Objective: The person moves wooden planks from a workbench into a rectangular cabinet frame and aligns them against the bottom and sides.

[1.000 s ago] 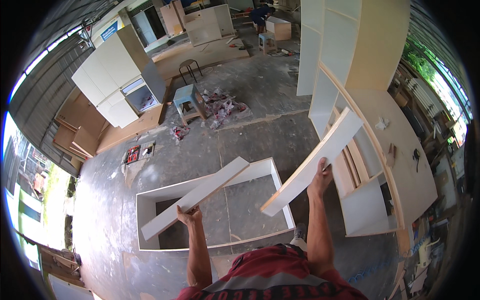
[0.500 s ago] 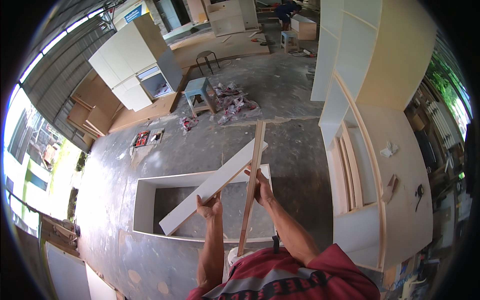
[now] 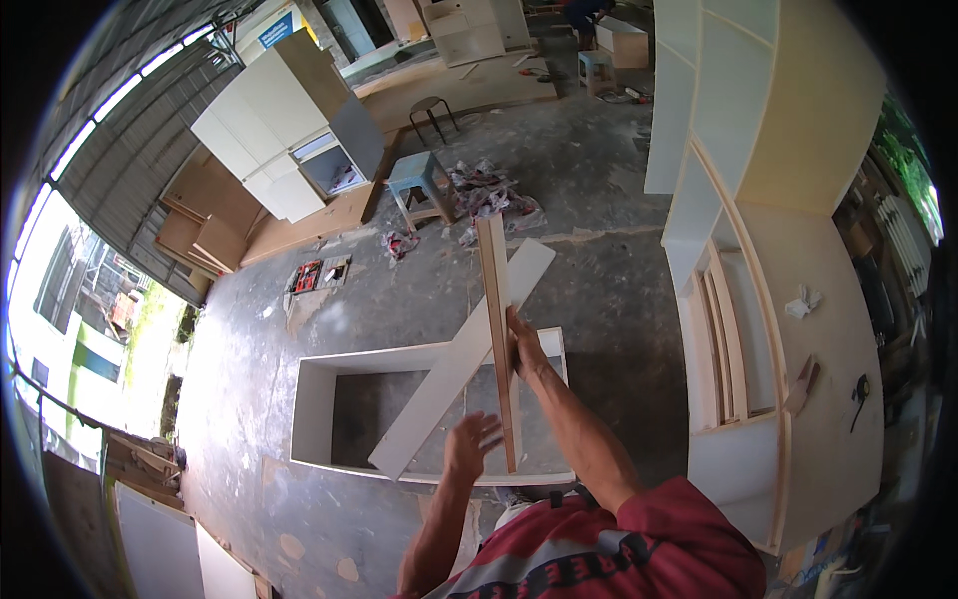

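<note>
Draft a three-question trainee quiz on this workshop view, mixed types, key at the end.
1. True or false: the right grip is on a brown-edged board.

2. Multiple choice: what shape is the white frame on the floor?
a) round
b) rectangular
c) triangular

3. Open: which grip looks free, and what shows it?

Key:
1. True.
2. b.
3. The left grip; it is spread open, slightly blurred, with nothing visible in it.
</note>
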The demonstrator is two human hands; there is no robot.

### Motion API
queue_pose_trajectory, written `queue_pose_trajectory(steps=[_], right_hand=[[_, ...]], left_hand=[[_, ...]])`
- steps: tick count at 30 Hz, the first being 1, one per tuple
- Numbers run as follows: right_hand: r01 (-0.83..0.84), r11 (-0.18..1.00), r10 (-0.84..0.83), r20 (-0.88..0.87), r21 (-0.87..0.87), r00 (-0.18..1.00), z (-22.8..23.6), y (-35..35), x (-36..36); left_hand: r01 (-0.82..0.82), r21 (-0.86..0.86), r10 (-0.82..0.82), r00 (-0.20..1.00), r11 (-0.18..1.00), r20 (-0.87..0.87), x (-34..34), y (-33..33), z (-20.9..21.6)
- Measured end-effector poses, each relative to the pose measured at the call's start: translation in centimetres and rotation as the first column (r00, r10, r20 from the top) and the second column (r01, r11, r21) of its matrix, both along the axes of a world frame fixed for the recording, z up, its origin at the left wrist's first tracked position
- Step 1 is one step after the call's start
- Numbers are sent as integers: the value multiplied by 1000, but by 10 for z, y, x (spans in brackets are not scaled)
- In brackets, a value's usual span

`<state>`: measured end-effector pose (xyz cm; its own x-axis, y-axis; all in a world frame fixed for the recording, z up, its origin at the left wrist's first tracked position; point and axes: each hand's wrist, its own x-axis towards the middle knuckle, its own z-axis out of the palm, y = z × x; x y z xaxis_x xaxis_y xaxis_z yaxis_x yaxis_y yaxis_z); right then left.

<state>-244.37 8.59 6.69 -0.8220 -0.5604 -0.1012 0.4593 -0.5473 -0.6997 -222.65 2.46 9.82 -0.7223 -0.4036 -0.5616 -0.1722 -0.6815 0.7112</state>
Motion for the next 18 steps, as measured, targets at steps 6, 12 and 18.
queue_pose_trajectory(steps=[6,12,18], right_hand=[[3,992,-1,-18,123,1000,-13,-18,-3],[47,982,-53,25,183,998,-19,-41,33],[-84,974,55,142,208,988,-45,-31,51]], left_hand=[[288,-946,241,938,-148,248,55,-58,37],[519,-841,-1,851,-155,526,56,-144,3],[655,-732,-123,755,186,644,66,-135,-29]])
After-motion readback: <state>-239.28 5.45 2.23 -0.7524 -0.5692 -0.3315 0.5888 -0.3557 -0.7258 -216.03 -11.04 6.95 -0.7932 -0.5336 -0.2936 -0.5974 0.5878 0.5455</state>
